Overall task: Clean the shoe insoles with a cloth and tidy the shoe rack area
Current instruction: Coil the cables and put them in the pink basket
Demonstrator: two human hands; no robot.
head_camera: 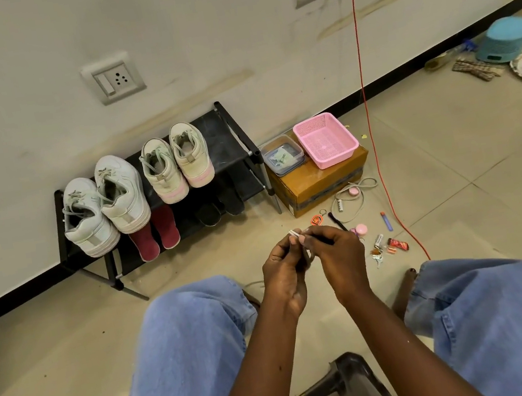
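Observation:
A black two-tier shoe rack (pixel 226 124) stands against the wall. Two pairs of pale sneakers (pixel 120 193) sit on its top shelf. Maroon slippers (pixel 155 236) and dark sandals (pixel 216 210) lie on the lower shelf. In front of my knees, my left hand (pixel 282 273) and my right hand (pixel 338 254) meet and together pinch a small white cable (pixel 295 234), whose end sticks out above my fingers. What else my fingers hide I cannot tell. No cloth or insole is in view.
A cardboard box (pixel 315 181) beside the rack carries a pink basket (pixel 325 138) and a clear lidded container (pixel 281 154). Small items lie scattered on the floor (pixel 384 239), with a white cord (pixel 353 198). An orange cable (pixel 363 77) hangs from a wall socket. A blue tub (pixel 504 39) sits far right.

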